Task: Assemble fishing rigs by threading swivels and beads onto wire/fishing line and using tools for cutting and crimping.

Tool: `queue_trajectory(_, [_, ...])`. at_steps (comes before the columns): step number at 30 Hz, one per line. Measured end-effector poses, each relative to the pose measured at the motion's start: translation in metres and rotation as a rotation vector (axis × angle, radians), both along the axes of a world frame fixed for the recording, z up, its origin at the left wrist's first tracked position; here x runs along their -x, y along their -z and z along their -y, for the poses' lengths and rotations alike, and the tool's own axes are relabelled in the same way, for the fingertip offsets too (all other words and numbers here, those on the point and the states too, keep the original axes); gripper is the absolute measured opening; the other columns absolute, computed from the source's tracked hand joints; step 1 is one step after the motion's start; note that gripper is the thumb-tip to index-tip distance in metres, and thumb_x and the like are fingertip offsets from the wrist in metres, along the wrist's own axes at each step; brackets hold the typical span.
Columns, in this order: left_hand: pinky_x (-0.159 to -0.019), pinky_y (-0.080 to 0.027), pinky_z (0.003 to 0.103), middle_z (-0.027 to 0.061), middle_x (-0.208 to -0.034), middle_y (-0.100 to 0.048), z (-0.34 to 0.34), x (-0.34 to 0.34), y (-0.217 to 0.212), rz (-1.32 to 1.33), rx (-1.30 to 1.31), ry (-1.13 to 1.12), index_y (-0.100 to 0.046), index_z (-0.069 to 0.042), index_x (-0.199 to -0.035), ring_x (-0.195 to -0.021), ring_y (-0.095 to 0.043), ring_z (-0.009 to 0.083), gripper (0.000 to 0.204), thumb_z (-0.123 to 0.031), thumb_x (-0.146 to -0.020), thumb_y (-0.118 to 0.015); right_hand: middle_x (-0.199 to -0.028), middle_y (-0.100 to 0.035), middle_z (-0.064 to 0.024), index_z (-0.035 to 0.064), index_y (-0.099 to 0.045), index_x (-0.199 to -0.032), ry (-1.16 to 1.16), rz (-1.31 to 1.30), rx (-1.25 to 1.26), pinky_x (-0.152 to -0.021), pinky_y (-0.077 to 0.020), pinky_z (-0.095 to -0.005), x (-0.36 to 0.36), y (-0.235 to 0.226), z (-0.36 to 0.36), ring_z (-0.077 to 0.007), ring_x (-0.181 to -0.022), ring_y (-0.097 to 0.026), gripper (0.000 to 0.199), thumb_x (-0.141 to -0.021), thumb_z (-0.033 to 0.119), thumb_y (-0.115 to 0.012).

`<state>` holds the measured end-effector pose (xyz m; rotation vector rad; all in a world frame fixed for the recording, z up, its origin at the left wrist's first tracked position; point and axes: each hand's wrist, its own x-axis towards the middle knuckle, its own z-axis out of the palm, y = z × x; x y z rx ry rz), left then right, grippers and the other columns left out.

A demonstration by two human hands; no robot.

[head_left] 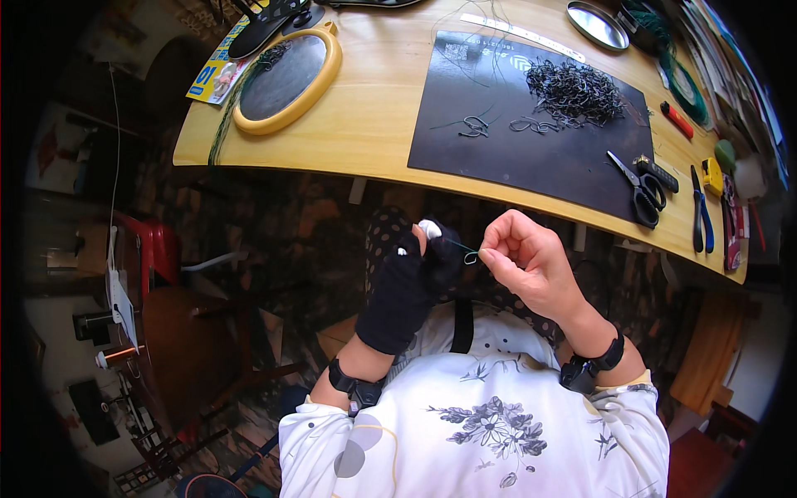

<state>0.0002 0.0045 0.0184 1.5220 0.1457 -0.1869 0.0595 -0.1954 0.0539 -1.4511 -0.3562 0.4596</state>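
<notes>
My left hand [419, 261] wears a black glove with white wraps on its fingertips. Its fingers are closed on one end of a thin dark-green line [459, 245]; anything else inside that grip is hidden. Close by on the right, my bare right hand [526, 254] pinches the line between thumb and forefinger, and a small loop hangs at the fingertips. Both hands are over my lap, in front of the table edge. On the black mat [498, 162] lies a heap of small dark hooks [573, 91], apparently fish hooks, with several loose ones [475, 126] beside it.
Black-handled scissors [644, 192], blue-handled pliers [702, 212], a yellow tape measure [712, 177] and a red lighter [677, 120] lie along the table's right side. A yellow-rimmed round tray [330, 62] with strands stands left. A round metal lid [598, 25] is at the back.
</notes>
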Motion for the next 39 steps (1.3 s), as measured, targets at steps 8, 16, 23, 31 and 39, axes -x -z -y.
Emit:
queue_trajectory(8, [-0.087, -0.049, 0.027, 0.0029, -0.118, -0.065, 0.016, 0.013, -0.022, 0.017, 0.367, -0.009, -0.052, -0.003, -0.143, -0.103, -0.061, 0.0115, 0.056, -0.047, -0.109, -0.041, -0.073, -0.063, -0.0051, 0.0003, -0.058, -0.096, 0.197, 0.627, 0.315, -0.056, -0.0479, -0.0243, -0.001, 0.008, -0.007, -0.0104, -0.058, -0.060, 0.014, -0.090, -0.001, -0.070])
queue_trajectory(16, [-0.078, -0.052, 0.030, 0.0108, -0.109, -0.069, 0.006, -0.001, -0.018, 0.177, -0.087, -0.047, -0.059, 0.001, -0.129, -0.089, -0.065, 0.0146, 0.029, -0.013, -0.103, -0.055, -0.073, -0.057, 0.0018, 0.0009, -0.057, -0.096, 0.021, 0.151, 0.140, -0.057, -0.0409, -0.0194, 0.001, -0.003, -0.002, -0.0032, -0.062, -0.052, 0.010, -0.093, 0.001, -0.067])
queue_trajectory(23, [-0.078, -0.049, 0.028, 0.0068, -0.101, -0.065, 0.003, 0.000, -0.010, 0.058, -0.267, -0.048, -0.062, -0.004, -0.118, -0.087, -0.062, 0.0164, 0.042, -0.039, -0.110, -0.039, -0.077, -0.057, 0.0042, 0.0011, -0.058, -0.095, 0.038, -0.084, -0.012, -0.059, -0.0402, -0.0180, 0.002, -0.007, -0.004, -0.0011, -0.066, -0.051, 0.009, -0.095, 0.002, -0.067])
queue_trajectory(31, [-0.091, -0.049, 0.029, 0.0057, -0.119, -0.066, 0.012, 0.007, -0.029, 0.088, 0.243, -0.071, -0.054, -0.003, -0.142, -0.105, -0.062, 0.0147, 0.050, -0.039, -0.110, -0.042, -0.074, -0.063, -0.0073, 0.0008, -0.058, -0.095, 0.188, 0.840, 0.334, -0.054, -0.0485, -0.0266, -0.002, 0.008, -0.011, -0.0160, -0.058, -0.063, 0.014, -0.089, -0.001, -0.071])
queue_trajectory(39, [-0.081, -0.052, 0.029, 0.0062, -0.106, -0.069, 0.002, -0.001, -0.017, 0.168, -0.086, -0.008, -0.063, 0.000, -0.126, -0.090, -0.064, 0.0113, 0.029, -0.019, -0.106, -0.051, -0.075, -0.057, 0.0026, 0.0004, -0.057, -0.095, 0.039, 0.068, 0.085, -0.057, -0.0401, -0.0189, 0.004, -0.006, -0.003, -0.0021, -0.063, -0.051, 0.010, -0.095, 0.002, -0.067])
